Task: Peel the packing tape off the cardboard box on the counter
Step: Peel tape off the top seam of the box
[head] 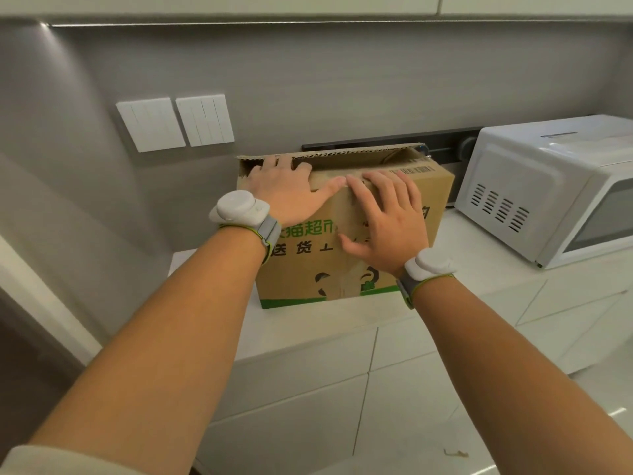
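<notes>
A brown cardboard box (435, 197) with green print stands on the white counter (308, 323) against the wall, its far top flap raised. A strip of clear packing tape (346, 281) runs down the middle of its front face. My left hand (287, 190) lies flat on the box's top left, fingers reaching over the far edge, thumb stretched right. My right hand (387, 217) rests with spread fingers over the front top edge, fingertips on the top flap beside the left thumb. Whether any finger pinches tape is hidden.
A white microwave (555, 186) stands on the counter just right of the box. Two white switch plates (174, 123) are on the grey wall, and a dark rail (376, 142) runs behind the box. White cabinet fronts (308, 389) are below.
</notes>
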`<state>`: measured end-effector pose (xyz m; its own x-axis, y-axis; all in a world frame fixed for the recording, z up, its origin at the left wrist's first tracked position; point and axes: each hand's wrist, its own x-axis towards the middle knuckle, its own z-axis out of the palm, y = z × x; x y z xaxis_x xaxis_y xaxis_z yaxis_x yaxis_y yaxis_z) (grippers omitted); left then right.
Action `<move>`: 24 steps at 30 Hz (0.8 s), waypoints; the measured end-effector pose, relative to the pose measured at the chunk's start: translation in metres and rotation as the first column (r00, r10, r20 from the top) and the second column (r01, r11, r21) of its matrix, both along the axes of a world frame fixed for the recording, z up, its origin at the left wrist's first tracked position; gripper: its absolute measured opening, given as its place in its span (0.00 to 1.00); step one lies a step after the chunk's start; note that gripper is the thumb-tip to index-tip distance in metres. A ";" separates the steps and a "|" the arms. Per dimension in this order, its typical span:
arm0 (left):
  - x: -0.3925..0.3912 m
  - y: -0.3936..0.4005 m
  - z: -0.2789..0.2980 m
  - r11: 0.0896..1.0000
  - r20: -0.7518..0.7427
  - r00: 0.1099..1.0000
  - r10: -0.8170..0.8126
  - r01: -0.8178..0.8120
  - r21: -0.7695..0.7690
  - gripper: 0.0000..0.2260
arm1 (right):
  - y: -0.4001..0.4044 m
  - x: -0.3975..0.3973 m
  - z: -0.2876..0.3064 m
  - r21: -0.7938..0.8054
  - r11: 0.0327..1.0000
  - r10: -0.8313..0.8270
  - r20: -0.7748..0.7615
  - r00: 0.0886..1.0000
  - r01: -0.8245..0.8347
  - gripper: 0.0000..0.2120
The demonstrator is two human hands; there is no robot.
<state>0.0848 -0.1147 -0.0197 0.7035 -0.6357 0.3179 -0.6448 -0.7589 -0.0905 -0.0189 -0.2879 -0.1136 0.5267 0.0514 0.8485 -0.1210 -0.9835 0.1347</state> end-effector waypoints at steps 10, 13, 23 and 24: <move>0.000 0.000 -0.005 1.000 0.055 0.998 0.004 -0.003 -0.022 0.44 | 0.003 -0.003 0.001 -0.002 1.000 -0.004 0.025 1.000 0.004 0.38; 0.001 0.001 -0.007 1.000 0.058 0.998 0.009 -0.007 -0.025 0.44 | 0.004 -0.003 0.001 -0.002 1.000 -0.010 0.028 1.000 0.010 0.36; 0.004 0.000 -0.008 0.999 0.105 0.995 -0.003 0.007 -0.031 0.45 | 0.007 0.000 0.000 0.026 0.999 -0.045 0.022 0.999 0.044 0.39; 0.004 0.000 -0.008 0.999 0.109 0.994 -0.006 0.009 -0.033 0.45 | 0.008 0.002 0.000 0.033 0.998 -0.046 0.030 0.999 0.045 0.39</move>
